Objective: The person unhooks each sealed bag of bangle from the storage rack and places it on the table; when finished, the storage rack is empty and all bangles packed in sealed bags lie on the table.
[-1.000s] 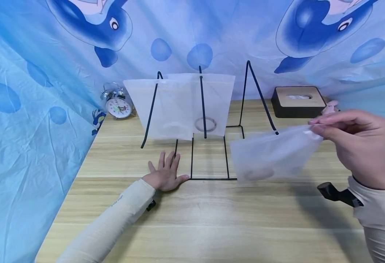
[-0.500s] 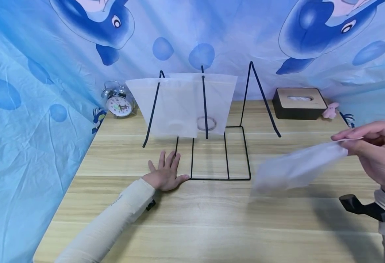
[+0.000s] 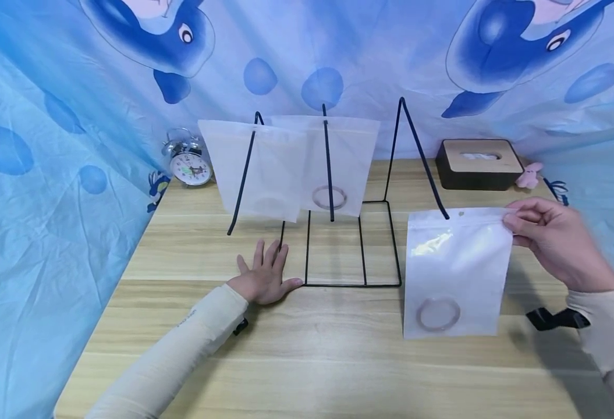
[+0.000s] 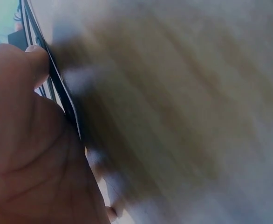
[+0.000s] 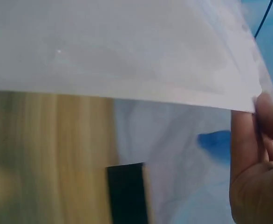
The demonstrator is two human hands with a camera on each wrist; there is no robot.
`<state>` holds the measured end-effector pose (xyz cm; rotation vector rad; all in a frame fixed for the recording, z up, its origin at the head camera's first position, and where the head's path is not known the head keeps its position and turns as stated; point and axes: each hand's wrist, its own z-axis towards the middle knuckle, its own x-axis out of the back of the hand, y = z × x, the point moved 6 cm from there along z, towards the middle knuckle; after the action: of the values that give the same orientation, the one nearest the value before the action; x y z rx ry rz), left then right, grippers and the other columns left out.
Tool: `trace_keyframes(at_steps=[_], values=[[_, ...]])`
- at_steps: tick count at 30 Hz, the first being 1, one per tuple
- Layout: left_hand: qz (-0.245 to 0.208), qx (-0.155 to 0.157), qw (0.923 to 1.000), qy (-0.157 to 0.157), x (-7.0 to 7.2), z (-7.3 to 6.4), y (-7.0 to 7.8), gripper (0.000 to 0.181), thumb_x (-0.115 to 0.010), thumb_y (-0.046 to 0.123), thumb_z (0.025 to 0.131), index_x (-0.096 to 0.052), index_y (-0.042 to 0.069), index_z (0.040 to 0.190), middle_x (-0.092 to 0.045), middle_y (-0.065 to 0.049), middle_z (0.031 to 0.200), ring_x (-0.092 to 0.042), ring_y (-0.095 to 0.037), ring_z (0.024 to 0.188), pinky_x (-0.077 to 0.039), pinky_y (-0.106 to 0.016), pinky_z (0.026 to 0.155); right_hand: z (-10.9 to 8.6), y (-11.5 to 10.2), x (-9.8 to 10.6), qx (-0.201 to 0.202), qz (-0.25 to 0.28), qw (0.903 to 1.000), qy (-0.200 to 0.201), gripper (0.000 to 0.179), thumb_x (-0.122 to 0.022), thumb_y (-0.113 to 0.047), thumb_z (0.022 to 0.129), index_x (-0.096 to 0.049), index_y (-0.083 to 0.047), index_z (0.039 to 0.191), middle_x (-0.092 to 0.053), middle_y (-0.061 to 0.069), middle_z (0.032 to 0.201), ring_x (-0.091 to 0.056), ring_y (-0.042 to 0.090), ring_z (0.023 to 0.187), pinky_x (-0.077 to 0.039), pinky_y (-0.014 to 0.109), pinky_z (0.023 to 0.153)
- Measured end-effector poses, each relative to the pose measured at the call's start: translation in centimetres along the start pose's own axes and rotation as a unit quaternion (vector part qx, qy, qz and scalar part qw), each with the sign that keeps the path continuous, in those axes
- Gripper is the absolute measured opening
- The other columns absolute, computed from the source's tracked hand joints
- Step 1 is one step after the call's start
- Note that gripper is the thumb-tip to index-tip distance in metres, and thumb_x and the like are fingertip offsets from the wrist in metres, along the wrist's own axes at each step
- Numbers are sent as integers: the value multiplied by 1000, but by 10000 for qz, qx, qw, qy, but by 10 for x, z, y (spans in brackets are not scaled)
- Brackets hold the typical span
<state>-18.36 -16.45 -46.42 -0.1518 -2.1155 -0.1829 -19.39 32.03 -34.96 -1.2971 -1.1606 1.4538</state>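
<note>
My right hand (image 3: 560, 241) pinches the upper right corner of a translucent white zip bag (image 3: 455, 273) with a ring-shaped bangle (image 3: 439, 314) inside. The bag hangs upright, its small top hole close to the tip of the rack's right prong (image 3: 424, 163). In the right wrist view the bag (image 5: 127, 51) spans the top, the thumb and fingers (image 5: 246, 144) on its corner. My left hand (image 3: 265, 276) lies flat with spread fingers at the left of the black wire rack's base (image 3: 351, 286). Two similar bags hang on the left prong (image 3: 242, 180) and middle prong (image 3: 329, 169).
Behind the rack on the left stands a silver alarm clock (image 3: 190, 167). A tissue box (image 3: 478, 166) and a small pink figure (image 3: 529, 176) stand at the back right of the wooden table (image 3: 307, 366). A blue patterned curtain (image 3: 380, 52) closes off the back and sides.
My right hand swung the bag out to the right, then back left, and the bag now hangs facing me with its hole near the right prong. My left hand stays put.
</note>
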Motion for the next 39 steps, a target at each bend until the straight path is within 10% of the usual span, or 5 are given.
trace_keyframes(at_steps=[7, 14, 25, 39], values=[[49, -52, 9999, 117, -3, 0, -1, 96, -25, 77, 96, 5, 15, 162, 11, -10, 167, 23, -39, 147, 3, -79, 104, 41, 37, 26, -1118, -348, 9926, 326, 12, -65, -6, 98, -67, -15, 105, -67, -4, 93, -66, 8, 79, -55, 22, 66], [-40, 9, 10000, -79, -6, 4, -3, 96, -25, 77, 95, 10, 17, 162, 15, -8, 167, 28, -37, 146, 5, -78, 104, 75, 67, 51, -1895, -1879, 9621, 566, 16, -60, -22, 102, -54, -21, 117, -63, -16, 92, -62, 2, 82, -54, 21, 73], [-51, -10, 10000, 46, -6, 6, -2, 96, -26, 77, 95, 10, 18, 162, 15, -7, 167, 28, -37, 146, 5, -79, 104, 109, 82, 50, -1876, -2995, 9343, 476, 32, -57, -16, 104, -46, 1, 129, -58, -13, 90, -57, 3, 79, -54, 24, 71], [-94, -13, 10000, 8, -5, 5, -2, 95, -27, 76, 96, 9, 18, 162, 14, -7, 167, 28, -37, 146, 6, -79, 104, 127, 98, 57, -1719, -3385, 9218, 784, 46, -63, -12, 100, -48, 9, 139, -63, -6, 93, -60, 4, 75, -55, 24, 67]])
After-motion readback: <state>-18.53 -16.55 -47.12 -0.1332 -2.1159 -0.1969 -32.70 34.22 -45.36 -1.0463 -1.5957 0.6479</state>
